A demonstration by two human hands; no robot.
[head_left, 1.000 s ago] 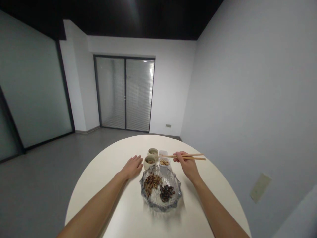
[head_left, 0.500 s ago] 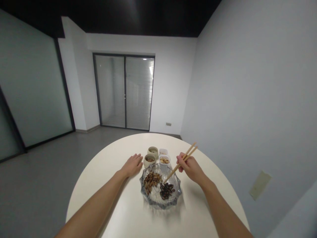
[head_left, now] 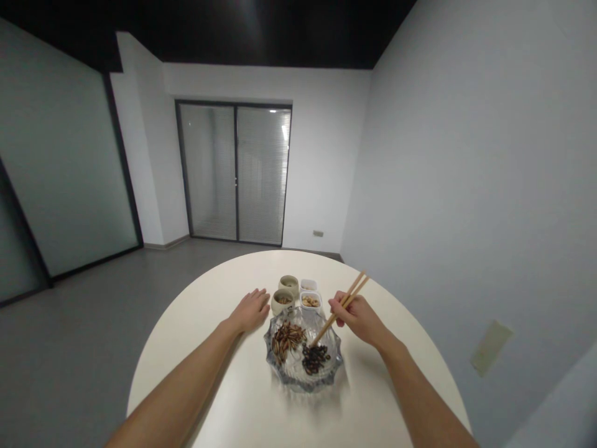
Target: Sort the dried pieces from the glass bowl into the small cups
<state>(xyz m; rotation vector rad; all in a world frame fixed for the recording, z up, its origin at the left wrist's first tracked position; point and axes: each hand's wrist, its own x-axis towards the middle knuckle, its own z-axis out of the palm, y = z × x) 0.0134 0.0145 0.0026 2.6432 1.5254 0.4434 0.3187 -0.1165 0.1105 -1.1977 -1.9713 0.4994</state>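
My right hand (head_left: 353,314) grips a pair of wooden chopsticks (head_left: 347,302), slanting down to the left. Their tips reach into a scalloped glass bowl (head_left: 304,386), at the upper edge of a pile of dark, glossy beans or seeds (head_left: 316,359). Whether the tips pinch one cannot be made out. Left of that pile, in the same bowl, lies a heap of long brown striped seeds (head_left: 288,340). My left hand (head_left: 252,309) rests flat on the table with its fingers stretched out, beside a small beige cup (head_left: 282,302).
Behind the bowl stand a second beige cup (head_left: 288,285), a white square dish (head_left: 310,301) of pale nuts and another white dish (head_left: 308,285). The round white table (head_left: 186,336) has a grey wall (head_left: 466,186) to its right. Glass doors (head_left: 236,174) are at the back.
My right hand has shifted slightly left, and the chopstick tips have come together at the dark pile. My left hand stays in place.
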